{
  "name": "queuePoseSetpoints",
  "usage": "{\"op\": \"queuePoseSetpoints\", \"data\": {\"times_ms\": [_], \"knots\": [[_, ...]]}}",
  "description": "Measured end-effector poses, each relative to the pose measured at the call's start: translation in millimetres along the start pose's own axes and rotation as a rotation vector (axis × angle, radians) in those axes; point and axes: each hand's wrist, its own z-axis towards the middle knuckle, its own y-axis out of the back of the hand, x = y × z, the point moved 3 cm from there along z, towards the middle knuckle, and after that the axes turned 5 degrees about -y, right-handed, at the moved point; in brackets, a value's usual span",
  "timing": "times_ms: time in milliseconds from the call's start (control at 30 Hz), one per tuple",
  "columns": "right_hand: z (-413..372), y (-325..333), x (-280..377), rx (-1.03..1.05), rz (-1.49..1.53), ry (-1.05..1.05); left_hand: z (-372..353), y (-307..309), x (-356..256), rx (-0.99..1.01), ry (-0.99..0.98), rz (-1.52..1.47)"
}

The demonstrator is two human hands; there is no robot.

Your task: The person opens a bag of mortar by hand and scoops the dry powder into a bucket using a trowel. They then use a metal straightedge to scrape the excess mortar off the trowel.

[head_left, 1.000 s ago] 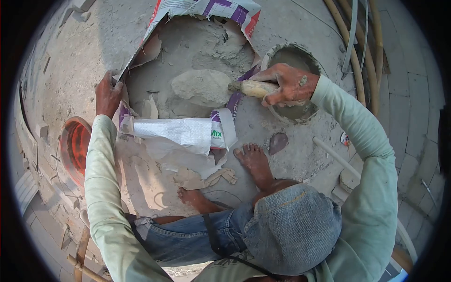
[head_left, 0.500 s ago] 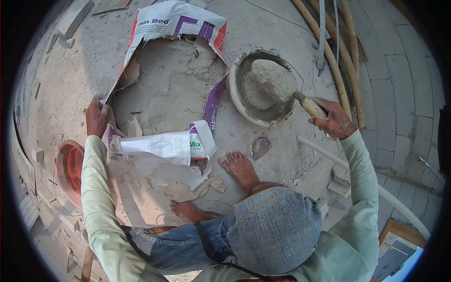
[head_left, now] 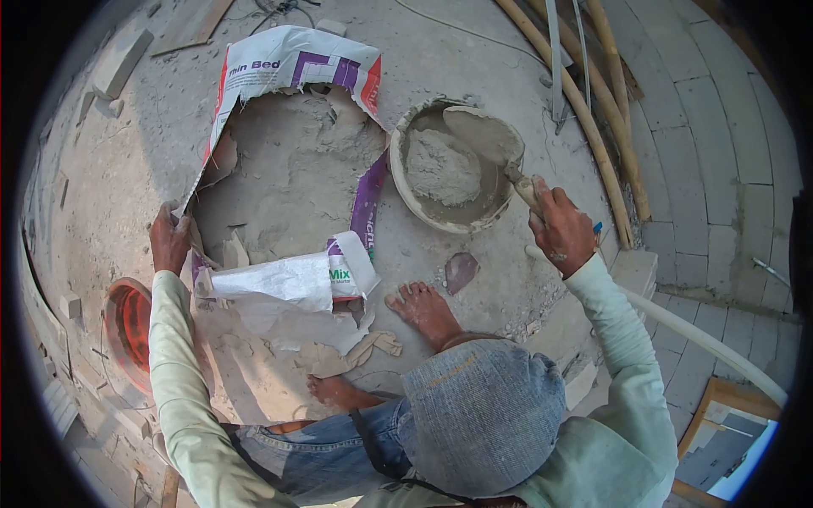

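Dusty concrete floor (head_left: 474, 51), building site: I see the right hand (head_left: 561, 230) closed around the handle of a trowel (head_left: 487, 135), its loaded blade over the bowl (head_left: 396, 178). The left hand (head_left: 169, 239) grips the edge of the torn bag (head_left: 288, 59). Transferring powder seems under way; the next scoop calls for an emptied blade.

"hin Bed", probably Thin Bed, and "Mix" on torn sack (head_left: 292, 59)

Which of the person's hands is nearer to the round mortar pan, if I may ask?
Right. The right hand is beside the pan, holding a trowel reaching into it; the left hand grips the torn bag, far across.
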Motion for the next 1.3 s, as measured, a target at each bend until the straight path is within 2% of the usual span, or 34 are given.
{"op": "queuePoseSetpoints", "data": {"times_ms": [167, 267, 400, 567, 800, 1000, 1300], "knots": [[-5, 14, -8, -0.097, -0.009, -0.040, -2, 3, -3, -0.007, 0.022, -0.044], [-11, 26, -8, -0.062, -0.042, -0.020, -2, 3, -9, 0.015, 0.084, -0.067], [-21, 33, -2, 0.009, -0.085, -0.006, 0, 2, -1, -0.004, 0.035, -0.020], [-25, 38, 12, 0.031, -0.165, 0.178, 1, 2, 1, -0.010, 0.029, 0.005], [-12, 18, 21, 0.129, -0.319, 0.276, 4, 0, 11, -0.001, -0.019, 0.020], [5, 6, 9, 0.146, -0.403, 0.221, -1, 4, -1, -0.029, 0.015, -0.013], [14, 44, -1, -0.009, -0.428, 0.076, 3, 1, 3, -0.006, 0.037, 0.007]]}}
